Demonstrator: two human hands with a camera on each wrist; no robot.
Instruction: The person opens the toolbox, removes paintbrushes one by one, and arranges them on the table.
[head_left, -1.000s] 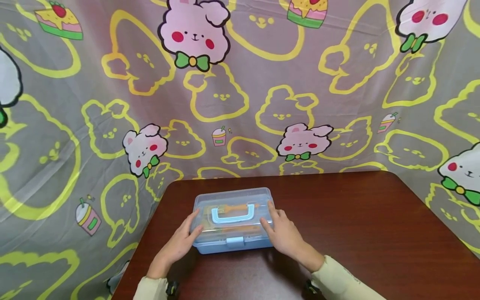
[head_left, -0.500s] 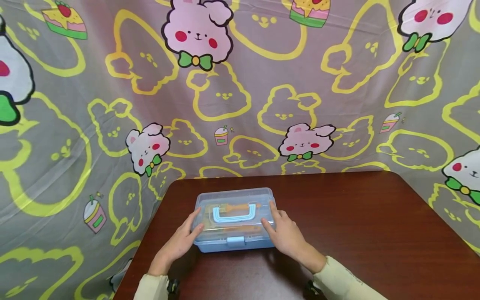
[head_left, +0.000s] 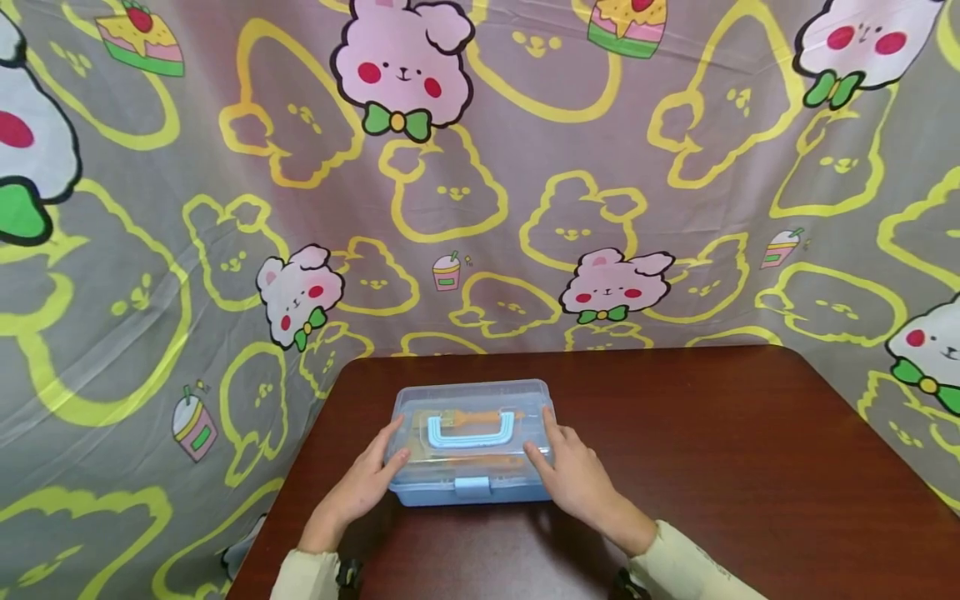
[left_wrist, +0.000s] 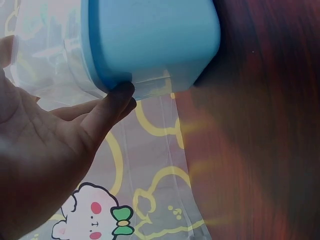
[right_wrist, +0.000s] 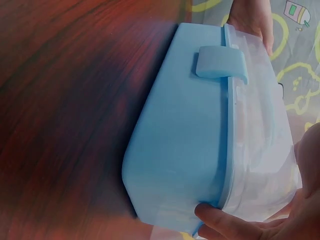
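A plastic storage box (head_left: 442, 497) with a light-blue base, clear lid and blue handle (head_left: 472, 442) sits on the dark red table, its front latch (head_left: 472, 487) down over the base. My left hand (head_left: 361, 482) holds its left end, thumb on the lid and fingers along the side; the left wrist view shows fingertips (left_wrist: 122, 91) hooked at the rim. At the opposite end, my right hand (head_left: 575, 477) holds the box the same way, a fingertip (right_wrist: 206, 212) just under the rim in the right wrist view. A brush with an orange handle (head_left: 480, 417) shows through the lid.
The brown wooden table (head_left: 712, 450) extends to the right of the box and in front of it. A grey cloth (head_left: 510, 192) with bunny prints hangs behind and along both sides of the table.
The head view has shifted slightly, so the scene sits a little further right. Both hands keep their places at the ends of the storage box, which stays put on the table.
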